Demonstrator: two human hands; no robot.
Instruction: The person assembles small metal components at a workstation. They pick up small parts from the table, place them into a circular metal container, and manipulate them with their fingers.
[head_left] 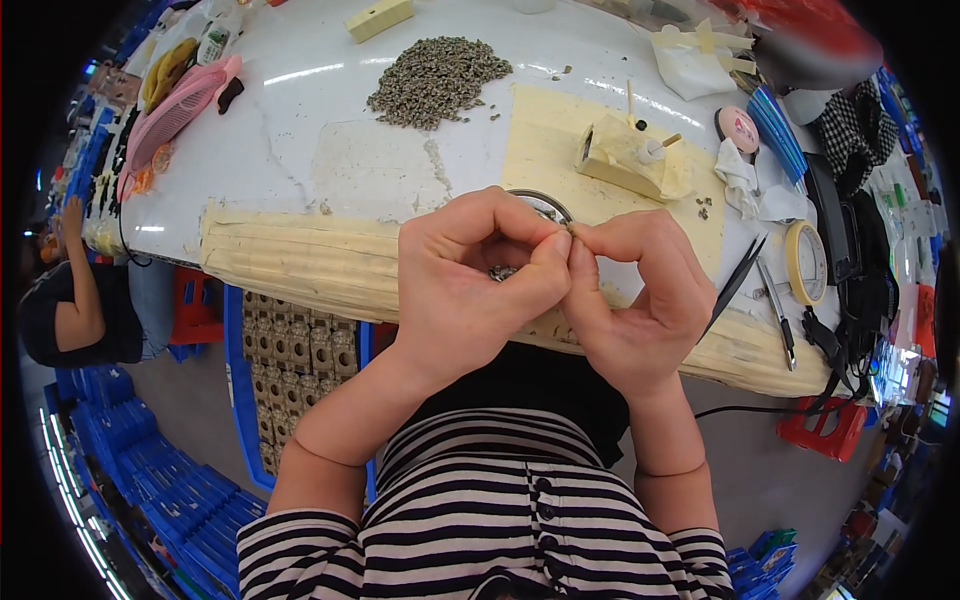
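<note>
My left hand (465,285) and my right hand (645,290) meet above the table's near edge, each pinching with thumb and forefinger. A tiny dull-coloured piece shows between the touching fingertips, too small to name. Below and behind them lies a round metal-rimmed dish (553,201), mostly hidden by my hands, with small metal bits showing in it. Farther off is a heap of small metal parts (440,80). A tape-covered block (625,165) with thin sticks standing in it sits beyond my right hand, on a yellowish sheet (540,125).
Right of my hands lie black tweezers (735,283), a pen (780,315) and a tape roll (806,262). A pink fan (175,120) lies at the far left. Below the padded table edge (300,255), a blue crate (240,370) holds metal parts. Another person (85,310) sits at left.
</note>
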